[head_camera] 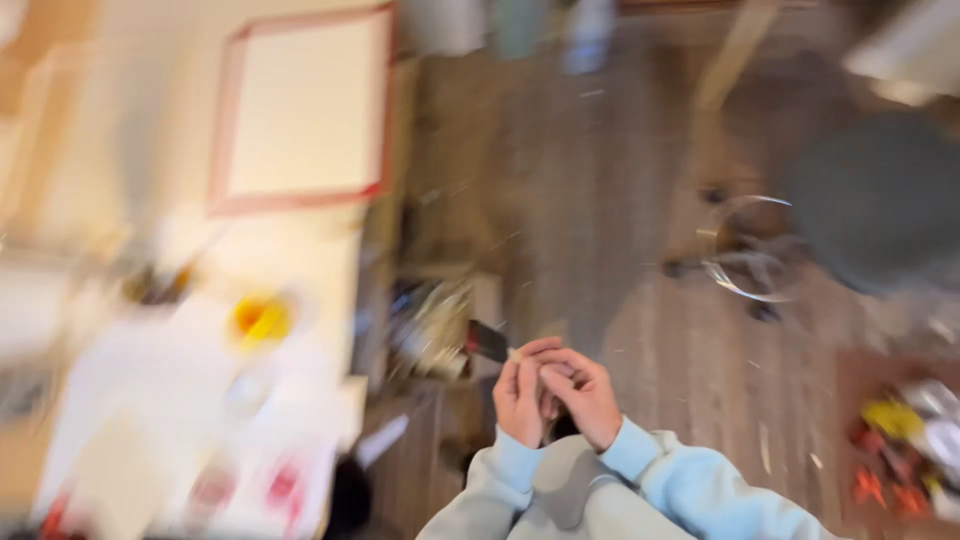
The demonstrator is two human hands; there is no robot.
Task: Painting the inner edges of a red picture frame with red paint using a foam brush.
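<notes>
Two hands meet over a wooden floor, a small dark tool [487, 341] poking out between them.

The dark, flat-ended tool juts up and left from the left hand [518, 400], whose fingers are curled shut around its lower end; the blur hides the exact grip. The right hand [583, 393] lies against the left, fingers bent together and folded over its knuckles, thumb tucked in. Both wrists rise from pale blue sleeves [690, 485] at the bottom edge, forearms angled inward. To the left stands a cluttered white table [300, 270] bearing a red-framed board [300, 110] and a yellow dish [260, 318]; a grey stool [880, 200] sits to the right.
</notes>
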